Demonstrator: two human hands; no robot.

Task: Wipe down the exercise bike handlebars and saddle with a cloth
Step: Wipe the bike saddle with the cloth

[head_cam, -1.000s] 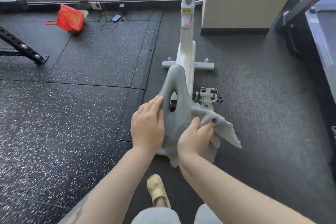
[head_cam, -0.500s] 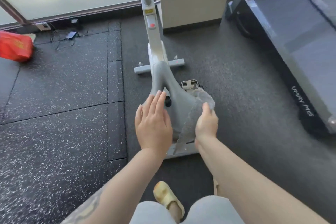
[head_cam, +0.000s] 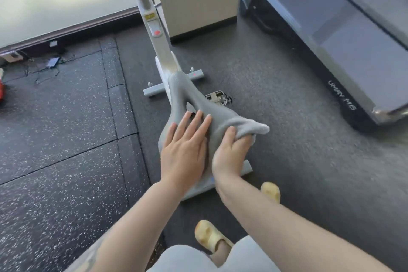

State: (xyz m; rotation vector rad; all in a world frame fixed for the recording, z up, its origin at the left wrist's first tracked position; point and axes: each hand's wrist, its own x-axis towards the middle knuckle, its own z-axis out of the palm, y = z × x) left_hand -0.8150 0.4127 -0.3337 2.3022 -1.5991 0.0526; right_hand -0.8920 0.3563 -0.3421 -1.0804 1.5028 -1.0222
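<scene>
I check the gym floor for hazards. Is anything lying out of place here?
Yes: loose cables and a small device lie across the floor mat by the wall, at the left. The saddle and the treadmill look in order.

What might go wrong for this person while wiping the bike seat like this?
The cloth is bunched in the right hand, with a loose end sticking out past the saddle; it may slip free or skip parts of the seat. The left hand lies flat across the saddle's centre slot, so that patch could go unwiped unless it moves.

"UMAY M6" on the treadmill side rail
</scene>
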